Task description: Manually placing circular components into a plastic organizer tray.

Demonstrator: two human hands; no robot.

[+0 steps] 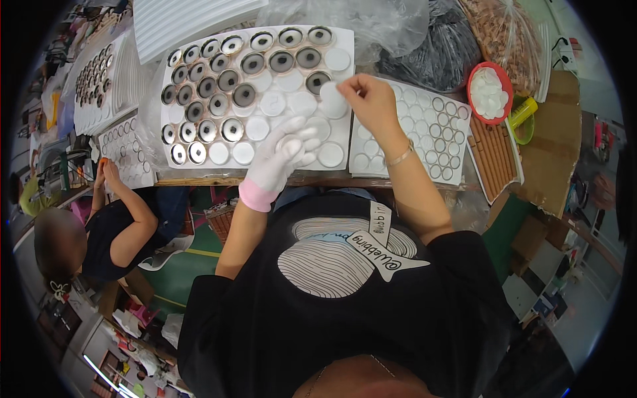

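Observation:
A white tray [255, 151] holds rows of round metal-rimmed cups [281, 61] with dark centres. White discs [243, 153] cover several places at its right and front. My right hand [371, 99], bare, pinches a white disc [333, 101] by its edge over the tray's right side. My left hand [282, 156], in a white glove with a pink cuff, hovers over the tray's front middle. Its fingers point right, and pale round shapes, apparently more white discs, rest in it; white on white makes their edges hard to see.
A second tray [355, 171] with ringed white rounds lies at right. Beyond it are a red bowl [490, 66] of white discs, brown sticks [492, 156] and a green tape roll [523, 129]. Plastic bags [431, 53] lie behind. At left, a co-worker [126, 225] sits by another tray [126, 149].

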